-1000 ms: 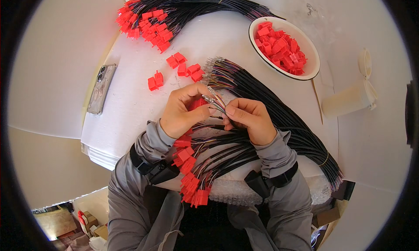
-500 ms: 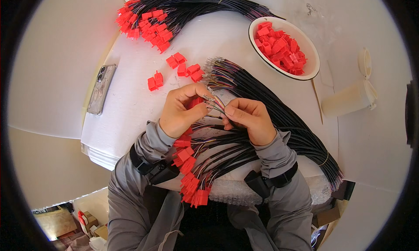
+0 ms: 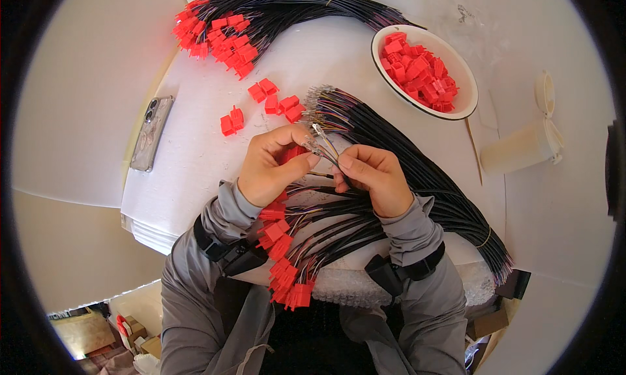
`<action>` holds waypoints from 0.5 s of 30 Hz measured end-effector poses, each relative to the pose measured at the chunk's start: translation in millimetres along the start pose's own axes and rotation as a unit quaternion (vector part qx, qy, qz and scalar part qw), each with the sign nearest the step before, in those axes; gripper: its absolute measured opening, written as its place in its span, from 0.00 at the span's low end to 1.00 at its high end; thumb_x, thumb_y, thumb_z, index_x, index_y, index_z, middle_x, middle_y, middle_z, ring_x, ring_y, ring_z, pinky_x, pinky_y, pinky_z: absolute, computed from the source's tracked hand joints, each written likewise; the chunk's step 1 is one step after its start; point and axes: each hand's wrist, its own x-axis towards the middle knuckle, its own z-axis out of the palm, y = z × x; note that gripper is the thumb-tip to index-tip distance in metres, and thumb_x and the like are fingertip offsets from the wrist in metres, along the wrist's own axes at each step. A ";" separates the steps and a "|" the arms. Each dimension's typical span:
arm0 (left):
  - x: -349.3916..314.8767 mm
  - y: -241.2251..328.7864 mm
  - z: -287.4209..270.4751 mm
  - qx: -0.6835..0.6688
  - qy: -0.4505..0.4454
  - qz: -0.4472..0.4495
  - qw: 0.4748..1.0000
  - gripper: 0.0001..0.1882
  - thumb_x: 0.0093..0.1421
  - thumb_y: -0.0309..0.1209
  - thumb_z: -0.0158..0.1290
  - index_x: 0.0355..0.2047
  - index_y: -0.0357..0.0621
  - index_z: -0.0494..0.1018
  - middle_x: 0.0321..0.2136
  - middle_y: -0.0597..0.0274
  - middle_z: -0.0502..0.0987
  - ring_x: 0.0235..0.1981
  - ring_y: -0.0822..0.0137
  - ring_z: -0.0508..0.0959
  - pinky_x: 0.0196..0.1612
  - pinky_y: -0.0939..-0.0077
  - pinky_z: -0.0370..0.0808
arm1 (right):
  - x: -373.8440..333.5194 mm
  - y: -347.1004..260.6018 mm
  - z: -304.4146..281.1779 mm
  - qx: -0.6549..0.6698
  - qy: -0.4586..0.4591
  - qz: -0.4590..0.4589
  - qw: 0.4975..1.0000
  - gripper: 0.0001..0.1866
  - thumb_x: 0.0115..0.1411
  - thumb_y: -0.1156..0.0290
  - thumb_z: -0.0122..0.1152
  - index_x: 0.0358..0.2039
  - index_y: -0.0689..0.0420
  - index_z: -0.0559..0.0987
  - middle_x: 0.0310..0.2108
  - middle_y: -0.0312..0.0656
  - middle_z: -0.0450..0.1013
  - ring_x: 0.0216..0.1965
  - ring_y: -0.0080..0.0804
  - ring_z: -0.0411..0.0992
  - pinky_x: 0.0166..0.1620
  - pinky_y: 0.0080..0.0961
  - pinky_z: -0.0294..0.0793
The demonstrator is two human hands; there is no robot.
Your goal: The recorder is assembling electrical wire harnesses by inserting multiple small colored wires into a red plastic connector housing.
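My right hand pinches a black multi-wire cable near its stripped end. Thin coloured wires with metal terminals fan out from it towards my left hand. That hand is closed, its thumb and index fingertips at the wire tips. A red plastic connector housing shows within its curled fingers, partly hidden. Below my hands lie several cables with red connectors fitted on their ends. Behind them a thick bundle of black cables stretches to the right, its bare terminals at the upper left end.
Loose red housings lie beyond my left hand. A white bowl of red housings stands at the far right, near an open cream container. Another cable bundle with red connectors lies at the back. A phone rests at the left.
The wire tips have shifted between my fingers: a couple now point upward, apart from the others at my left fingertips. Both hands stay almost in place.
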 end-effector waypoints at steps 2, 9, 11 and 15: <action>0.1 0.6 0.7 0.001 0.000 -0.002 1.000 0.05 0.52 0.16 0.48 0.29 0.36 0.67 0.30 0.67 0.70 0.33 0.79 0.67 0.39 0.82 0.65 | 0.2 -0.2 -0.2 -0.003 -0.001 0.003 1.000 0.11 0.58 0.67 0.54 0.28 0.63 0.75 0.23 0.35 0.71 0.25 0.18 0.68 0.32 0.15 0.68; -0.1 1.1 2.5 -0.050 -0.007 0.005 0.999 0.05 0.53 0.17 0.49 0.30 0.36 0.67 0.31 0.66 0.72 0.34 0.78 0.68 0.41 0.81 0.66 | 0.4 1.1 0.7 0.011 0.008 0.001 1.000 0.11 0.58 0.67 0.54 0.27 0.62 0.75 0.22 0.35 0.71 0.24 0.18 0.67 0.31 0.15 0.67; -0.9 0.2 1.4 -0.052 -0.005 0.008 0.999 0.05 0.53 0.17 0.49 0.30 0.36 0.67 0.31 0.66 0.72 0.34 0.78 0.68 0.41 0.81 0.66 | 0.6 1.2 1.5 0.013 0.012 -0.001 1.000 0.11 0.58 0.67 0.54 0.28 0.62 0.75 0.22 0.35 0.71 0.24 0.18 0.67 0.31 0.15 0.67; -1.7 -1.2 1.3 -0.040 0.009 -0.006 0.999 0.05 0.53 0.17 0.49 0.30 0.36 0.68 0.31 0.67 0.72 0.34 0.79 0.68 0.40 0.82 0.66 | 0.3 1.2 2.9 0.000 0.019 -0.006 1.000 0.11 0.58 0.66 0.54 0.27 0.62 0.75 0.22 0.35 0.70 0.23 0.18 0.66 0.31 0.15 0.66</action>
